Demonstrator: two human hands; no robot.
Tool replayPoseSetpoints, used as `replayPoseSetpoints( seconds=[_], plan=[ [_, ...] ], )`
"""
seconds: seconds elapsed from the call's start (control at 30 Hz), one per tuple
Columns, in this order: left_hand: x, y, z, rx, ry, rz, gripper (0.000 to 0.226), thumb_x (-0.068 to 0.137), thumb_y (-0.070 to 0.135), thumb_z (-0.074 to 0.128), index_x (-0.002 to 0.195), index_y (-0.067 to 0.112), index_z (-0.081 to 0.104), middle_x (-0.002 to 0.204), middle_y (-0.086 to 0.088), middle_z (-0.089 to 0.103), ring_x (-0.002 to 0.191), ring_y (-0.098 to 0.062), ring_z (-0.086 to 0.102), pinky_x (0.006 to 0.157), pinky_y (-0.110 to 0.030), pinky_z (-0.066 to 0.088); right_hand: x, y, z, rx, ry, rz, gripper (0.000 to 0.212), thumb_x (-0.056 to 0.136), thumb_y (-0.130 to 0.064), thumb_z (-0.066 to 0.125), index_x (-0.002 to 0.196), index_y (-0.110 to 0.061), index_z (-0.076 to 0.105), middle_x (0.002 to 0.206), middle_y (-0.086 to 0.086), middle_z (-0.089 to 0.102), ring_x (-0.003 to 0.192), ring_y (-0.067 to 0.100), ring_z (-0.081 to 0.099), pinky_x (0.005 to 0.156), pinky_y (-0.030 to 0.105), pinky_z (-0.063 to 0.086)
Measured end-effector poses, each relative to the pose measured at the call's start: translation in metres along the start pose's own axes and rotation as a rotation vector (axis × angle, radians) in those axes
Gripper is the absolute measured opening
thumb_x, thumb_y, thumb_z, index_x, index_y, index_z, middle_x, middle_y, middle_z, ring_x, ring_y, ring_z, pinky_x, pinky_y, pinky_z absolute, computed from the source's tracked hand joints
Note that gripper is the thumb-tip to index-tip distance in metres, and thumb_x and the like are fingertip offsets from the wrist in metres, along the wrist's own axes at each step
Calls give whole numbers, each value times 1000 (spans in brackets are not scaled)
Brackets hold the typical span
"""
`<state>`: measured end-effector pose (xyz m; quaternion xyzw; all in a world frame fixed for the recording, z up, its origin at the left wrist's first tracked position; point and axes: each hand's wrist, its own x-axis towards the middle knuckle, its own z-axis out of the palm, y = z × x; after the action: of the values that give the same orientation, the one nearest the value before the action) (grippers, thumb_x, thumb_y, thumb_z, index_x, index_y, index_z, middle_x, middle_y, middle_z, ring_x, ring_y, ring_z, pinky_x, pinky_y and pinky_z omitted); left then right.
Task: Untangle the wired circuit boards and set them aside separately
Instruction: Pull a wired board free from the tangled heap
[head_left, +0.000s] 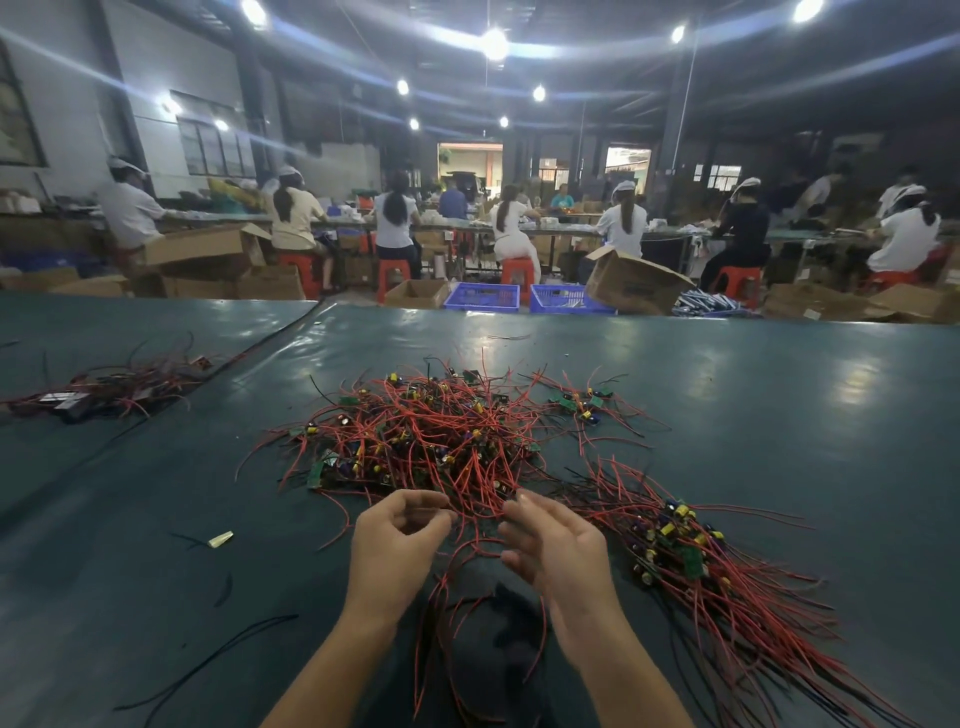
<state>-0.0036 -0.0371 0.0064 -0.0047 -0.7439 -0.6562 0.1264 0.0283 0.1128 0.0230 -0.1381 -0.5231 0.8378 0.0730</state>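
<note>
A big tangled pile of small green circuit boards with red and black wires (431, 431) lies in the middle of the dark green table (753, 374). My left hand (395, 545) is at the pile's near edge, with thumb and forefinger pinching a red wire. Just to its right is my right hand (556, 551), blurred, its fingers loosely curved and its tips touching the wires. A straightened bundle of wired boards (691, 551) lies to the right of my right hand. Loose red wires (457, 623) trail between my forearms.
A small group of boards (582, 405) sits at the pile's far right. Another heap of wires (104, 389) lies on the left table section. A loose black wire (208, 660) and a small scrap (221, 539) lie at the near left. Seated workers, boxes and blue crates stand beyond the far edge.
</note>
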Motion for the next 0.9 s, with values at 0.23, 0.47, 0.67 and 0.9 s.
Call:
replayPoseSetpoints(
  seconds=[0.23, 0.47, 0.67, 0.9],
  plan=[
    [18, -8, -23, 384, 196, 194, 15, 87, 18, 66, 88, 32, 62, 96, 4, 62, 85, -13, 59, 73, -24, 47, -3, 16, 8, -354, -92, -103, 8, 93, -18, 67, 95, -25, 71, 85, -8, 74, 88, 11, 70, 58, 20, 53],
    [39, -25, -15, 670, -39, -9, 32, 100, 32, 43, 128, 26, 57, 115, 3, 65, 109, -20, 57, 102, -41, 28, -5, 15, 7, -398, -100, -110, 9, 93, -20, 66, 93, -28, 69, 93, -5, 73, 91, 12, 70, 58, 19, 52],
    [32, -16, -17, 347, 89, 79, 17, 94, 14, 56, 97, 12, 73, 67, 2, 66, 50, -4, 51, 50, -19, 38, -4, 13, 6, -385, -82, -116, 8, 93, -18, 65, 97, -22, 71, 92, -3, 74, 90, 15, 71, 56, 20, 52],
    [-5, 10, 5, -66, 13, 24, 29, 85, 3, 62, 65, 18, 75, 64, -6, 70, 57, -15, 58, 55, -24, 48, -6, 11, 7, -397, -93, -142, 8, 93, -19, 66, 95, -21, 73, 87, -4, 75, 86, 10, 71, 77, 32, 60]
  ],
)
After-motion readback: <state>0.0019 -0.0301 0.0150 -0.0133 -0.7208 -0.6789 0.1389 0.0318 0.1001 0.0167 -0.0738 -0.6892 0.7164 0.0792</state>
